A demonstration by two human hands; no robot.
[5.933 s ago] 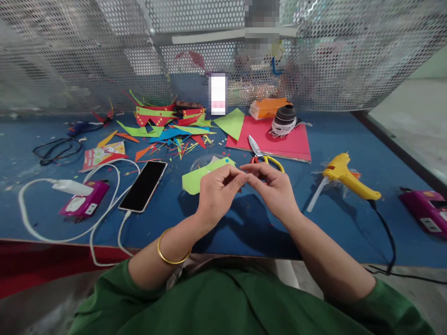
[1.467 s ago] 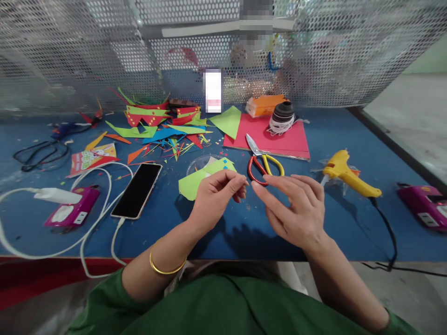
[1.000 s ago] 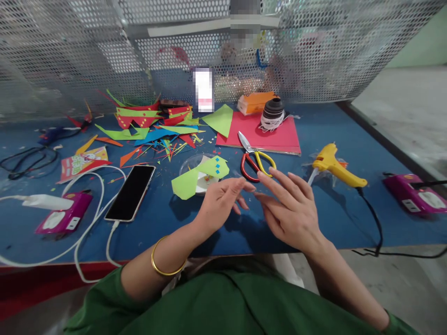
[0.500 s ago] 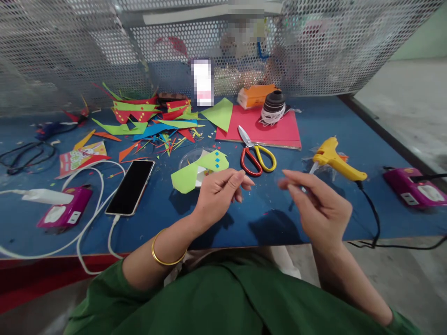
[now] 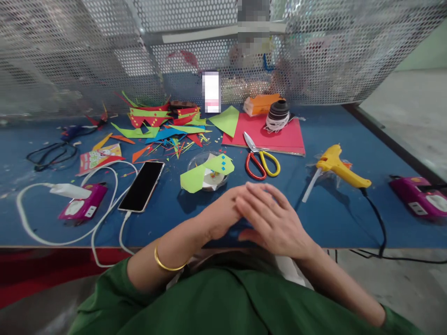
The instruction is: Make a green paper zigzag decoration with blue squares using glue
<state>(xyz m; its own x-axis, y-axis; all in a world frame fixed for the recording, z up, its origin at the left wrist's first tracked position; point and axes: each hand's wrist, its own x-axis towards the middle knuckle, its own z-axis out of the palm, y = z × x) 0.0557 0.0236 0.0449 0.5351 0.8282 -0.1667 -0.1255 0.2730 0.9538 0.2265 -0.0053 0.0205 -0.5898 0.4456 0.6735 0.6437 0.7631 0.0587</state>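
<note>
My left hand (image 5: pixel 226 209) and my right hand (image 5: pixel 275 218) meet above the table's front edge. The right one lies across the left, its fingers stretched out and empty, covering most of the left fingers. Just beyond them a light green paper piece with blue diamonds (image 5: pixel 209 171) rests over a round clear dish (image 5: pixel 209 187). Scissors (image 5: pixel 260 160) with one red and one yellow handle lie behind my hands, partly on red paper (image 5: pixel 244 135). A yellow glue gun (image 5: pixel 340 167) with a clear stick lies to the right.
Coloured paper pieces and scraps (image 5: pixel 157 128) spread at the back left. A phone (image 5: pixel 142 186) with a white cable and a purple power socket (image 5: pixel 84 202) are on the left, another purple socket (image 5: pixel 419 197) on the right. String on a black cone (image 5: pixel 278 116) stands behind, before a perforated metal screen (image 5: pixel 195 28).
My hands have come together, the right moving left onto the left hand, and its fingers have spread. The view has shifted slightly, so everything sits a little farther right and lower.
</note>
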